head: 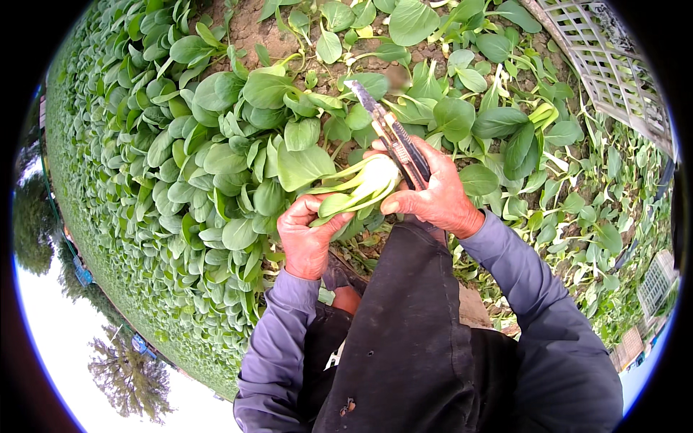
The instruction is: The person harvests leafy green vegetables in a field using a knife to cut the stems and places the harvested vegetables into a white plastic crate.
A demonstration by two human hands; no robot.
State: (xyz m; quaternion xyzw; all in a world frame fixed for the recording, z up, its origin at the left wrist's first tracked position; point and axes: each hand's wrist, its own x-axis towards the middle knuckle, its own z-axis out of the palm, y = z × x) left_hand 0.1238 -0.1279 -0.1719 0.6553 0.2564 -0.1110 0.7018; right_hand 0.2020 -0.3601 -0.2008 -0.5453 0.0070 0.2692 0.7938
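Observation:
Before the knees, my left hand [309, 233] pinches the leaf stalks of a bok choy head [373, 181], whose pale base faces right. My right hand [441, 189] holds a snap-off utility knife [401, 146] across the palm, its blade extended up and to the left, over the leaves. The fingers of that hand reach behind the bok choy's base, and its thumb lies just right of the base. Whether those fingers touch the base is hard to tell.
Dense rows of growing bok choy [178, 157] fill the left side. Loose leaves and trimmed plants [520, 130] lie on brown soil at the right. A plastic lattice crate [612, 65] stands at the upper right, and another crate [658, 281] sits farther down the right edge.

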